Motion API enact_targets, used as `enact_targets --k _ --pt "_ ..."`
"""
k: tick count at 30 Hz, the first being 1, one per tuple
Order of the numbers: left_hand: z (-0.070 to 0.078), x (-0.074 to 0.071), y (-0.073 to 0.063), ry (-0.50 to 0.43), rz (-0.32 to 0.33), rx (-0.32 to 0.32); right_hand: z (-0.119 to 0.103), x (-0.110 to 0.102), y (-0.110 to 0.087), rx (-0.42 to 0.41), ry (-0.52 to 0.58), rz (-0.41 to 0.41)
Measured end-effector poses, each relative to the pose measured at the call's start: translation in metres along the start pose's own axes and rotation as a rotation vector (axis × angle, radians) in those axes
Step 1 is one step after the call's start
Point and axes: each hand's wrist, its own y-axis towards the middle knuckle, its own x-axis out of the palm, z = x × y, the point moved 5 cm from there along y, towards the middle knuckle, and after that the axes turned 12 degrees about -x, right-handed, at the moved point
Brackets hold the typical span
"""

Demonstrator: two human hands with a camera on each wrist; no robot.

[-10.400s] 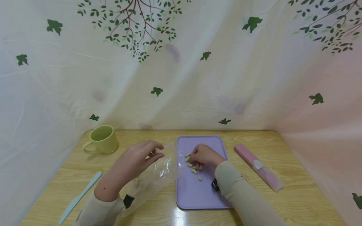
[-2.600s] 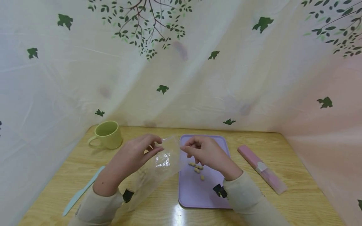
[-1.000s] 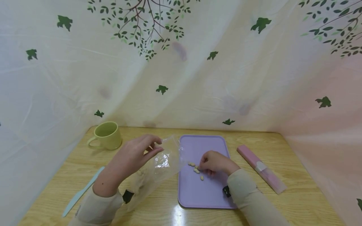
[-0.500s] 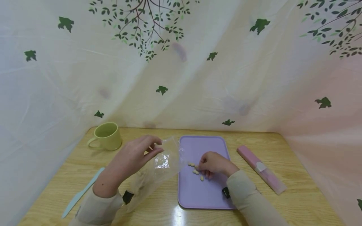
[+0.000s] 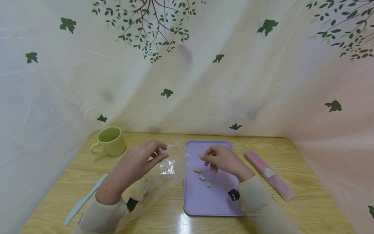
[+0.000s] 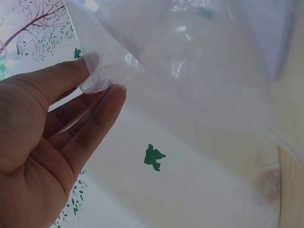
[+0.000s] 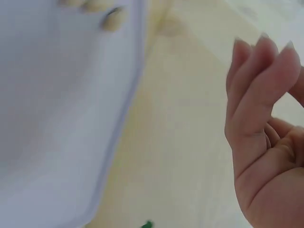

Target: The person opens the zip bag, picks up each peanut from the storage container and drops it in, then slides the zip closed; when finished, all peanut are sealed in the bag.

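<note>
My left hand (image 5: 143, 159) pinches the mouth edge of a clear plastic bag (image 5: 172, 165) between thumb and fingers. The left wrist view shows the bag's film (image 6: 109, 78) caught at the fingertips. Blurred pale shapes show through the bag's lower part. Over the purple tray (image 5: 210, 204), my right hand (image 5: 220, 159) pinches a peanut (image 5: 201, 156) at its fingertips, to the right of the bag's mouth. Below that hand, three peanuts (image 5: 202, 178) lie on the tray. In the right wrist view the held peanut is hidden, and the tray's peanuts (image 7: 111, 20) are blurred at the top.
A green mug (image 5: 111, 142) stands at the back left of the wooden table (image 5: 163, 214). A pale blue plastic knife (image 5: 84, 200) lies at the left. Right of the tray is a long pink case (image 5: 270, 175). A leaf-print cloth (image 5: 187, 107) hangs behind.
My right hand has risen from the tray with a peanut and moved slightly toward the back. Fewer peanuts lie on the tray than earlier. The left hand and the bag have stayed put lately.
</note>
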Motion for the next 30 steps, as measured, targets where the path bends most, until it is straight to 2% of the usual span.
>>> enact_targets --k 7,15,20,30 --pt "0.001 -0.001 0.0 0.006 0.01 0.003 -0.036 -0.002 -0.006 -0.022 0.105 0.079" --pt "0.002 -0.002 0.0 0.01 0.009 0.001 -0.07 0.007 -0.012 -0.103 0.108 0.069" --pt "0.002 -0.001 0.001 0.003 0.006 0.0 -0.076 0.012 -0.014 -0.145 0.089 0.037" --pt "0.003 -0.002 -0.002 0.001 0.009 0.02 -0.08 0.018 -0.016 -0.136 0.076 0.007"
